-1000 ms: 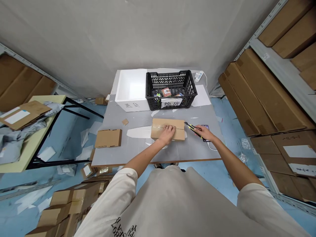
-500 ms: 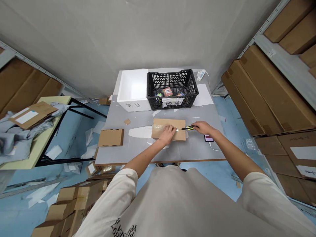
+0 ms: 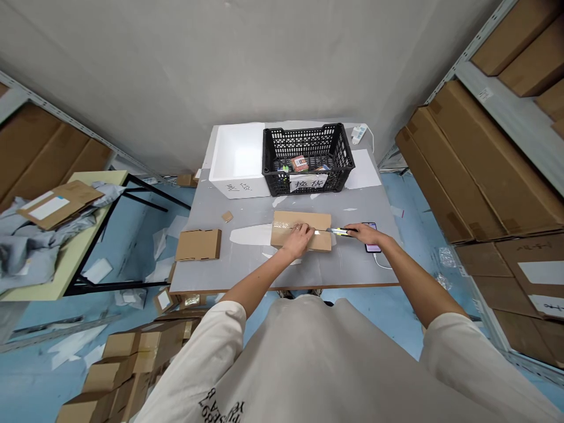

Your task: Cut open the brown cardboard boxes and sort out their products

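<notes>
A taped cardboard box [image 3: 282, 221] lies lengthwise in front of me on the grey table. My left hand [image 3: 298, 239] rests on its top, fingers laid over the middle seam near a small white patch. At the box's right end, my right hand [image 3: 362, 233] is closed round a black and yellow box cutter [image 3: 339, 231]. The cutter points left, its tip at the end of the seam; whether it touches the cardboard I cannot tell. A phone [image 3: 373, 242] on a white cable lies partly beneath my right hand and wrist.
Behind the box stand a white foam bin [image 3: 240, 191] and a black plastic crate [image 3: 308, 191] holding small packets. A flat brown box [image 3: 198, 244] lies on the left. A power strip [image 3: 358, 134] sits at the back right. Shelved cartons [image 3: 489, 158] flank the table.
My right hand has shifted slightly right and lower with the cutter, which now shows a lighter, silvery side. My left hand and the box have stayed put.
</notes>
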The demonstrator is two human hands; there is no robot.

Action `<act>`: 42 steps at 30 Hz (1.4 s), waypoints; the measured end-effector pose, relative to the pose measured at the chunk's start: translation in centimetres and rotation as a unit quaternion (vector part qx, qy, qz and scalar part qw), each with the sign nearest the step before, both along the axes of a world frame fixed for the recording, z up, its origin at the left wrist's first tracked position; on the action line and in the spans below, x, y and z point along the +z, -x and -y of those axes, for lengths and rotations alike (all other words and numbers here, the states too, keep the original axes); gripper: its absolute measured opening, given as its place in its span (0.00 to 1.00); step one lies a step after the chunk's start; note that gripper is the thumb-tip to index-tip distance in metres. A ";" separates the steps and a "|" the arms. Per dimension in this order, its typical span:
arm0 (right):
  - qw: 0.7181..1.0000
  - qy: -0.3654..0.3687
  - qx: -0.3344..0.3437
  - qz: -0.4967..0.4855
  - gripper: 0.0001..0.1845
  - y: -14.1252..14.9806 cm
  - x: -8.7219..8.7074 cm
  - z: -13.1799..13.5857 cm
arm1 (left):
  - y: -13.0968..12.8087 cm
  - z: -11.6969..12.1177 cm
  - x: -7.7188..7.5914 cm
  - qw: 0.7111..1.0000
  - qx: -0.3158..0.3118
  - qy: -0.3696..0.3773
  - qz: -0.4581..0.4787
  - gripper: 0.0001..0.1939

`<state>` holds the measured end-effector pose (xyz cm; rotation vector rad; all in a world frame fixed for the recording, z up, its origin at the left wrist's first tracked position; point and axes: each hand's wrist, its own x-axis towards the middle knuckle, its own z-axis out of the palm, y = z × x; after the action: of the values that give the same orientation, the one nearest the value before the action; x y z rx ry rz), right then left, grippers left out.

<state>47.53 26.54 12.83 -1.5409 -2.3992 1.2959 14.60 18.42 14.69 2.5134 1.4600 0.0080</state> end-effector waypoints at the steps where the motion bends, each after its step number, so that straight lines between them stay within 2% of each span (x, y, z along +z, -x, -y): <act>1: 1.000 -0.025 0.002 0.007 0.18 0.2 0.0 -0.1 | 0.0 0.0 0.0 1.000 0.002 0.002 -0.001 0.39; 4: 0.994 -0.104 0.020 0.042 0.19 1.2 0.2 -0.6 | 0.0 0.0 0.1 1.000 0.000 0.009 0.000 0.40; 6: 0.991 -0.118 0.028 0.058 0.19 1.6 0.3 -0.9 | 0.1 -0.1 0.1 1.000 -0.005 0.009 0.002 0.40; 8: 0.994 -0.091 0.027 0.054 0.19 1.5 0.4 -1.0 | 0.1 -0.1 0.1 1.000 -0.005 0.007 0.001 0.40; 11: 0.999 -0.004 0.029 0.035 0.18 0.8 0.3 -0.6 | 0.2 -0.1 0.1 1.000 -0.001 0.005 0.005 0.39; 13: 0.999 0.020 0.023 0.027 0.19 0.5 0.1 -0.1 | 0.2 -0.1 0.1 1.000 0.000 0.008 0.013 0.39; 18: 0.991 -0.121 0.005 0.062 0.20 1.4 -0.2 0.6 | 0.3 -0.2 0.2 1.000 -0.008 0.019 0.012 0.39; 20: 0.988 -0.138 0.009 0.073 0.19 1.6 -0.1 0.5 | 0.3 -0.3 0.2 1.000 -0.008 0.013 0.007 0.39; 26: 0.999 -0.030 -0.025 0.021 0.17 0.1 0.2 1.0 | 0.2 -0.5 0.3 1.000 -0.012 -0.006 0.005 0.38; 30: 0.996 0.029 -0.084 -0.008 0.19 -0.2 0.5 2.4 | 0.7 -0.6 0.6 0.999 -0.012 0.017 0.036 0.42; 32: 0.990 0.062 -0.118 -0.035 0.21 -0.1 0.9 3.3 | 0.8 -0.8 0.7 0.998 0.011 0.022 0.064 0.42; 34: 0.986 0.070 -0.136 -0.065 0.23 0.3 1.4 4.5 | 0.6 -1.4 0.7 0.995 0.050 0.021 0.081 0.36; 38: 0.988 -0.027 -0.137 -0.059 0.24 1.5 2.5 6.8 | 0.2 -2.9 0.5 0.992 0.104 0.004 0.074 0.25; 42: 0.985 -0.148 -0.081 -0.034 0.22 2.5 3.1 8.3 | 0.2 -4.0 -0.2 0.988 0.121 -0.018 0.091 0.21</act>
<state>44.98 18.26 15.95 -1.5394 -2.2446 0.8982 14.39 22.39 14.50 2.2757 1.6876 0.2997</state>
